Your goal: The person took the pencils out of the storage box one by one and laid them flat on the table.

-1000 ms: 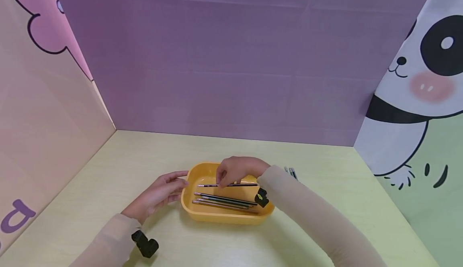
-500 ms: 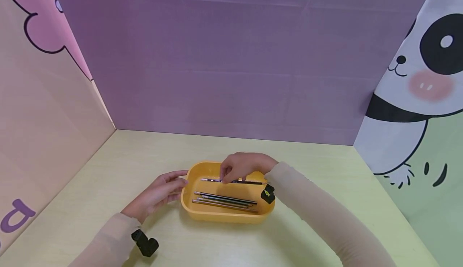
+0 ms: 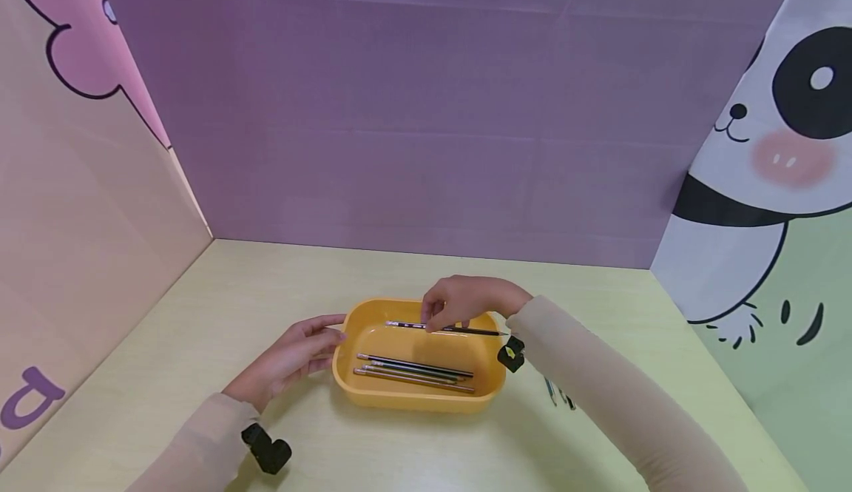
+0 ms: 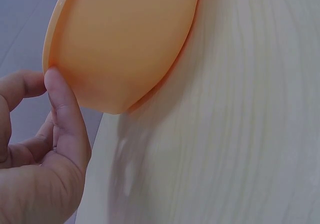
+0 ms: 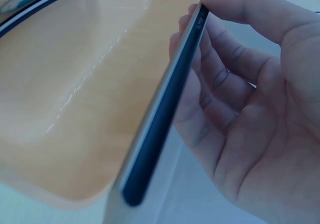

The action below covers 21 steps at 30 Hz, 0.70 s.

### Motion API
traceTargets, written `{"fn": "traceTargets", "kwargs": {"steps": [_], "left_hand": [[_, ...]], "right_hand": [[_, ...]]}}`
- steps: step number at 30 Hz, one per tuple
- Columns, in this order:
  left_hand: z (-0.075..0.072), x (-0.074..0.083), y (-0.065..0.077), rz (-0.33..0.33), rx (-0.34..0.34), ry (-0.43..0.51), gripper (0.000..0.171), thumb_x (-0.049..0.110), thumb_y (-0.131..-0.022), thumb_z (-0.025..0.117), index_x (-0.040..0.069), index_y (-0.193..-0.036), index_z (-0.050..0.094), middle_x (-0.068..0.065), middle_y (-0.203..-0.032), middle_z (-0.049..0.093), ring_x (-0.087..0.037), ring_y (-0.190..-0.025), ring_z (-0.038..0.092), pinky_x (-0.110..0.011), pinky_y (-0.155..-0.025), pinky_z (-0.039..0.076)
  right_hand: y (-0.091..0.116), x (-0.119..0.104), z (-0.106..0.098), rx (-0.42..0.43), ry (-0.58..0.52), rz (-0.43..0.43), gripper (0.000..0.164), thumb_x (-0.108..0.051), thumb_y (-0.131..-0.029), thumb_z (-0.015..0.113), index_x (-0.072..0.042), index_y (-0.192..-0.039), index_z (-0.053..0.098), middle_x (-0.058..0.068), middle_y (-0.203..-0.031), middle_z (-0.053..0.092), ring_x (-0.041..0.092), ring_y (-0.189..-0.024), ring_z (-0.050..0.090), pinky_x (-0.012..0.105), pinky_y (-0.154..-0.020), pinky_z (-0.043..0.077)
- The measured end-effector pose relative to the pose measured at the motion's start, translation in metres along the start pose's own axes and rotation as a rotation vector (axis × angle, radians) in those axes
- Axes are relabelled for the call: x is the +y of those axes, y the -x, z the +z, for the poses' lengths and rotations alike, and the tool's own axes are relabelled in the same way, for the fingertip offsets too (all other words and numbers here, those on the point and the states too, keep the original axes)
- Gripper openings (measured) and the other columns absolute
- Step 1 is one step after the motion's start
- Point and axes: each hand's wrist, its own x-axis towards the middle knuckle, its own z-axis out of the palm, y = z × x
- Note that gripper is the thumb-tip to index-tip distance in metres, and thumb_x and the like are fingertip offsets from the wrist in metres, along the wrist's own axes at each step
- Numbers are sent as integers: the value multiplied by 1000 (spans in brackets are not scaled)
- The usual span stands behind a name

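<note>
A yellow plastic tray (image 3: 419,402) stands on the table with several pencils (image 3: 416,370) lying along its near side. At the tray's left end my left hand (image 3: 293,359) holds the rim with thumb and index finger; the other fingers bend loosely beside it. Over the tray's far right part, my right hand (image 3: 459,301) pinches a dark pencil (image 3: 475,331) between thumb and fingers. In the right wrist view this pencil (image 5: 162,109) slants past the palm. It is held above the tray floor, its eraser end to the left and its tip near the right rim.
Several more pencils (image 3: 559,394) lie on the table (image 3: 279,277) right of the tray, partly hidden by the right sleeve (image 3: 599,381). A purple backdrop (image 3: 426,107) closes off the back, and printed panels stand left and right.
My right hand has moved right and slightly away with the pinched pencil, from the tray's middle toward its right end. More pencils show beside the sleeve. The left hand and tray stay put.
</note>
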Motion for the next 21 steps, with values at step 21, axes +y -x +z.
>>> {"fn": "traceTargets", "kwargs": {"steps": [21], "left_hand": [[-1,-3,1,10,-3,-1,61,15,-100,60,-7,-151,33,-12,-112,65,-17,-93,65,-27,-80,58]], "right_hand": [[29,34,-5,82,-23,56,11,-25,-97,67,-15,-101,68,-2,-91,62,15,-77,58,31,-64,56]]}}
